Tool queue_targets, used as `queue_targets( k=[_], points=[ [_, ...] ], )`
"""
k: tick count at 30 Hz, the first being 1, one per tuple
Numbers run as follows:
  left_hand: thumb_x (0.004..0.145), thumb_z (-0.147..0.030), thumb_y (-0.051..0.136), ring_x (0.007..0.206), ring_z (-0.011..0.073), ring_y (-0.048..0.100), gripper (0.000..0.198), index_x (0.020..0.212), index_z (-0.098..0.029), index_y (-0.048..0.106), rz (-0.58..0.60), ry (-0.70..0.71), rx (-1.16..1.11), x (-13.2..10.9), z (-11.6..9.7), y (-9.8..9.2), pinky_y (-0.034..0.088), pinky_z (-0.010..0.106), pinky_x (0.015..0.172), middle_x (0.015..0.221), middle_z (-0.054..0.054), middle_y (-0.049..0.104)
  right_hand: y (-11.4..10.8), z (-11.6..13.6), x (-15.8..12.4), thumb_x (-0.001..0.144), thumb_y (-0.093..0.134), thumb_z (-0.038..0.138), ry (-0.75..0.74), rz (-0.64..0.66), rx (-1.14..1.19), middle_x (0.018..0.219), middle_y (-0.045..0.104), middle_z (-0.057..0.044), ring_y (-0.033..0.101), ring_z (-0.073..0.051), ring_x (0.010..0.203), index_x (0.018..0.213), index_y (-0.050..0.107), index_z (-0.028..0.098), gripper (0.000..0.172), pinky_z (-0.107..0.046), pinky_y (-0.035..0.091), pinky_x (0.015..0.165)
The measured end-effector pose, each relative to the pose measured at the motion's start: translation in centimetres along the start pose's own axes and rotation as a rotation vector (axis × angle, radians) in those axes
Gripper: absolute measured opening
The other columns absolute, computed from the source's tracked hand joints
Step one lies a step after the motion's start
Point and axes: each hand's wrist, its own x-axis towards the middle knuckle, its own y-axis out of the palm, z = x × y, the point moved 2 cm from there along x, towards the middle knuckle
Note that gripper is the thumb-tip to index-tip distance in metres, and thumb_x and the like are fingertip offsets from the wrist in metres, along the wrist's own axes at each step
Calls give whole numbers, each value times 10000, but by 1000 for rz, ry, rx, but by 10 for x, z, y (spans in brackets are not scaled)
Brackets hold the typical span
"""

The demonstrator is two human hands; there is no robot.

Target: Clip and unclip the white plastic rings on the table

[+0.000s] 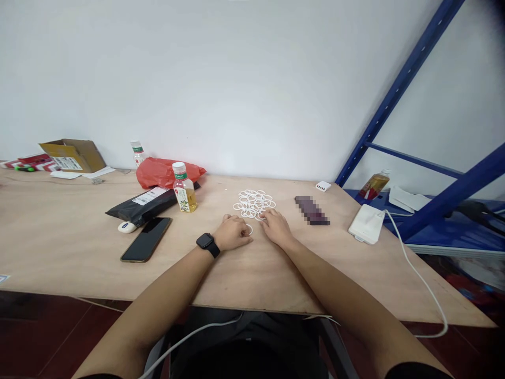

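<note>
A loose pile of thin white rings (254, 201) lies on the wooden table in front of me. My left hand (232, 232), wearing a black watch (205, 241), rests just below the pile with its fingers curled in. One single white ring (251, 229) pokes out from between its thumb and fingers. At the pile's lower right edge is my right hand (276, 226). Its thumb and fingers are drawn together on a ring (259, 216) there; the fingertips partly cover it.
Left of my hands are a dark phone (147, 240), a black parcel bag (142, 207), a drink bottle (184, 188) and a red plastic bag (158, 171). On the right lie a blurred-out dark item (311, 210) and a white power bank (366, 223) with a cable. A blue metal frame (394, 95) stands beyond.
</note>
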Motion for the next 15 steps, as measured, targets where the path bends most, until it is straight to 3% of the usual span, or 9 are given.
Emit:
queue_targets(
  k=[5,8,11,13,15],
  points=[
    [753,-460,646,836,234,563,357,557,-169,581,-10,-87,92,-1,3,-5,275,442,900,638,52,644,-4,-12,3,856,533,124,13,-101,159,964,634,-71,572,-214,940,875,602,189,97,-342,449,844],
    [763,-514,638,844,249,585,387,584,-175,587,-50,-129,86,-2,4,-6,257,494,970,625,53,642,-12,-4,0,878,517,145,-113,-183,292,932,626,-63,571,-213,926,876,587,202,90,-355,463,837],
    [845,-418,568,882,236,622,239,834,-196,654,-230,-205,-33,-1,6,-10,257,506,1030,730,38,693,-22,14,-8,909,508,167,-320,-229,354,950,627,-63,567,-212,954,895,599,218,106,-371,462,869],
    [887,-322,496,916,209,645,254,1069,-209,633,-353,-250,-224,0,8,-10,332,456,1018,870,32,729,-24,26,-13,926,501,175,-444,-226,334,952,632,-63,564,-207,943,907,615,221,125,-372,462,865],
    [892,-274,457,916,184,664,310,1143,-194,620,-396,-257,-459,1,10,-7,434,374,941,954,39,737,-24,35,-17,940,486,178,-541,-199,282,940,641,-61,561,-201,914,910,632,221,155,-371,461,846]
  ],
)
